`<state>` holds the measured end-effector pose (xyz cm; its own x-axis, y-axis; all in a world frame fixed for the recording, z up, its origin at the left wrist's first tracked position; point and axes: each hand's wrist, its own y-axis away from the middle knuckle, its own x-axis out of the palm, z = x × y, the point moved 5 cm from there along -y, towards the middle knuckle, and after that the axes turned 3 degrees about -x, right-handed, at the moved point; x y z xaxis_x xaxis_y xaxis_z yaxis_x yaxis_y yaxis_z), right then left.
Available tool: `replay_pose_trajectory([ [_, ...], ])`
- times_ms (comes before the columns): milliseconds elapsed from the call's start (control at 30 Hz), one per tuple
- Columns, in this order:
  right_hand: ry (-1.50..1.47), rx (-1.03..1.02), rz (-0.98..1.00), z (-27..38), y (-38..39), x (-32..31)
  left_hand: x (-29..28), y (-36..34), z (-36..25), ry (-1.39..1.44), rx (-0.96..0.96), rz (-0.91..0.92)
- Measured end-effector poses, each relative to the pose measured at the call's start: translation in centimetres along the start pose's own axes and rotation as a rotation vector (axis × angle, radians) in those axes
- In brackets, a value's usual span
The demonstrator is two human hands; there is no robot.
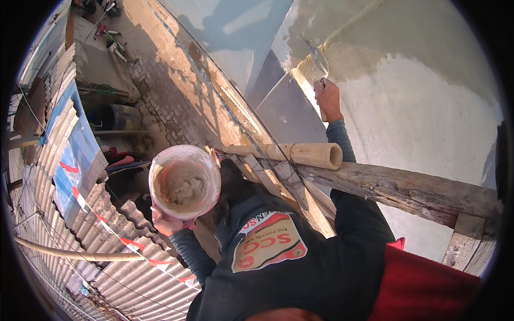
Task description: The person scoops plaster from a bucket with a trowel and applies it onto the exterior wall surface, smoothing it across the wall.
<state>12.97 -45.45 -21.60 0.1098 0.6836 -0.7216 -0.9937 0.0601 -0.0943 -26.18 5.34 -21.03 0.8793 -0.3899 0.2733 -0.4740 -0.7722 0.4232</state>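
Note:
My left hand [167,222] is closed on the lower side of a pale, plaster-smeared bucket [208,160]. Inside the bucket lies a lump of wet grey plaster [184,188]. Up and to the right, my right hand [328,100] grips the handle of a trowel [319,60]. The trowel's metal blade is at the wall [412,107], over a ridge between two faces; whether it touches cannot be made out. Damp, darker plaster [369,59] covers the upper part of this wall, with paler plaster below it.
A bamboo pole [289,153] and a rough wooden beam [396,191] cross between my body and the wall. Far below runs a brick-paved path [166,93]. Corrugated roofing [134,283] and red-and-white bunting [131,244] lie at the left, with a curved bamboo pole [80,255].

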Motion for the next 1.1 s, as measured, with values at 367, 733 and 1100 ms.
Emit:
replay_pose_trajectory([
  [367,0.257,0.197,0.278,-7.7,1.2,7.5,1.5,-0.1,0.0,0.007,-0.054,0.009],
  [733,0.056,0.067,-0.075,2.8,2.3,2.7,0.3,0.3,0.1,0.043,-0.058,-0.076],
  [1100,-0.174,0.287,0.172,-0.4,-0.1,1.5,0.1,-0.7,0.5,0.043,-0.08,-0.018],
])
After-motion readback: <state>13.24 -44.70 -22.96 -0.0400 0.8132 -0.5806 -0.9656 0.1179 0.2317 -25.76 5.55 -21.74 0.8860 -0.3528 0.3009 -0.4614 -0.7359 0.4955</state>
